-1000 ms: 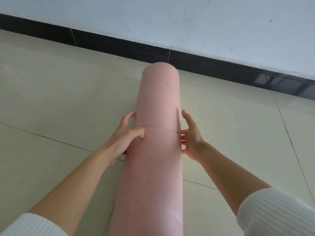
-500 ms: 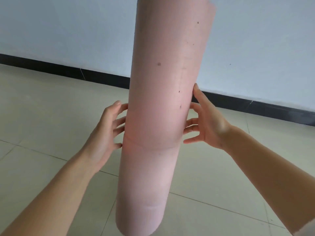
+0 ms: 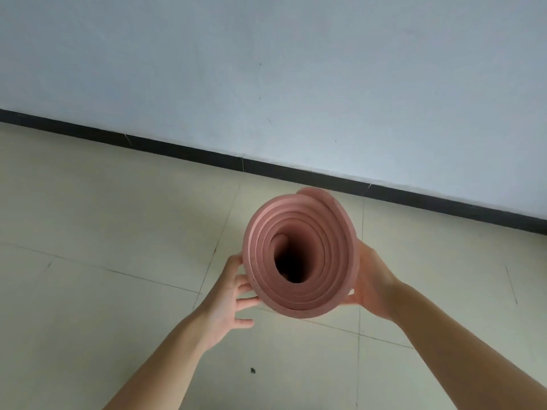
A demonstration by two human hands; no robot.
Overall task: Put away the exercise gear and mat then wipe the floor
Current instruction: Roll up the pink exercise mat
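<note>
Pink foam, rolled into a thick tube, fills the middle of the view: a pink rolled foam exercise mat (image 3: 299, 303) seen end-on from above, its spiral layers winding inward to a dark hollow core. The roll stands between the two hands, its top end facing the camera; its lower end is hidden behind the top, so whether it touches the floor cannot be told.

The left hand (image 3: 228, 303) is at the left side of the roll, fingers spread and loosely curled, fingertips (image 3: 247, 288) touching or very nearly touching the outer layer; it is not clenched around it. The right hand (image 3: 371, 287) presses its palm flat against the right side of the roll, fingers wrapping out of sight behind it. Both forearms are bare and reach in from the lower edge of the view.

Beneath and around the hands lies a pale cream tiled floor (image 3: 118, 232) with thin dark grout lines. A small dark speck (image 3: 252, 370) sits on a tile between the forearms, nearer the body than the roll. Beyond the hands, a black skirting strip (image 3: 177, 149) runs along the base of a pale grey-blue painted wall (image 3: 266, 69).
</note>
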